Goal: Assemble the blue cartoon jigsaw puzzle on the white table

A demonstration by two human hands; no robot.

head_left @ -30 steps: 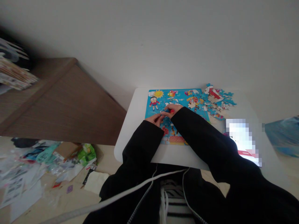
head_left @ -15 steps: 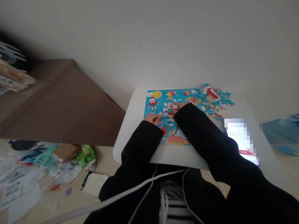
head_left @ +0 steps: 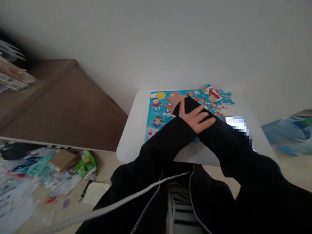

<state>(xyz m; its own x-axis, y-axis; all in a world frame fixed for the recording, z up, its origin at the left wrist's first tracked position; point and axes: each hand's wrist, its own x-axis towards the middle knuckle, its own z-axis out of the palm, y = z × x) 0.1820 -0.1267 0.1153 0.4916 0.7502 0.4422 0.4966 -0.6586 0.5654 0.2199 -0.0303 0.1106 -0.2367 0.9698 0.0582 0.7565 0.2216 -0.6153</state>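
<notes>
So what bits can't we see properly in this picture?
All in the head view:
Puzzle: much is hidden by the left hand, left sleeve and right sleeve.
Phone screen: partly covered by blocky squares and the right sleeve.
Books: cut off by the left edge.
Right hand: its underside is turned away, so I can't tell if it holds anything.

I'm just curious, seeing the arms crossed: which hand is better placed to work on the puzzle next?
Probably the right hand: it is over the puzzle, while the left hand is spread across the right sleeve.
</notes>
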